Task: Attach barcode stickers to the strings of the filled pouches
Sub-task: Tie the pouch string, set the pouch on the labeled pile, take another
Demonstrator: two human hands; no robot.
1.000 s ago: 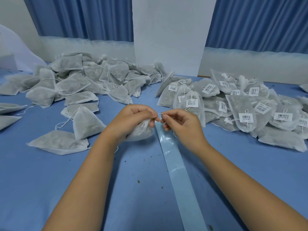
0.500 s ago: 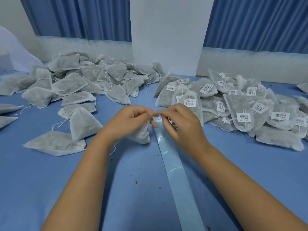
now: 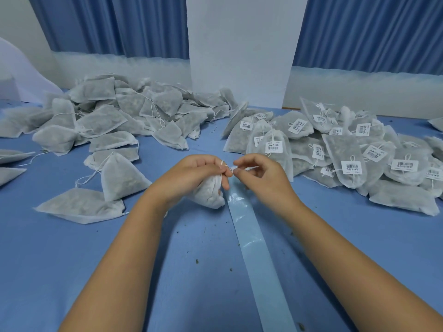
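My left hand (image 3: 191, 173) grips a filled white pouch (image 3: 208, 192) just above the table, its string (image 3: 222, 163) pinched up between my fingertips. My right hand (image 3: 261, 176) pinches a small white barcode sticker (image 3: 233, 169) against that string, fingertips nearly touching those of my left hand. A glossy sticker backing strip (image 3: 259, 250) runs from under my hands towards me. A pile of unlabelled pouches (image 3: 115, 118) lies at the left. A pile of labelled pouches (image 3: 340, 149) with barcode tags lies at the right.
The blue table (image 3: 72, 255) carries scattered crumbs near the strip. A white pillar (image 3: 239, 49) and blue curtains (image 3: 369, 29) stand behind the piles. More pouches (image 3: 9, 164) lie at the far left edge.
My right hand drew in to meet the left over the string, then pulled back slightly to the right, and the sticker now shows between the fingertips. The pouch hangs lower under my left hand.
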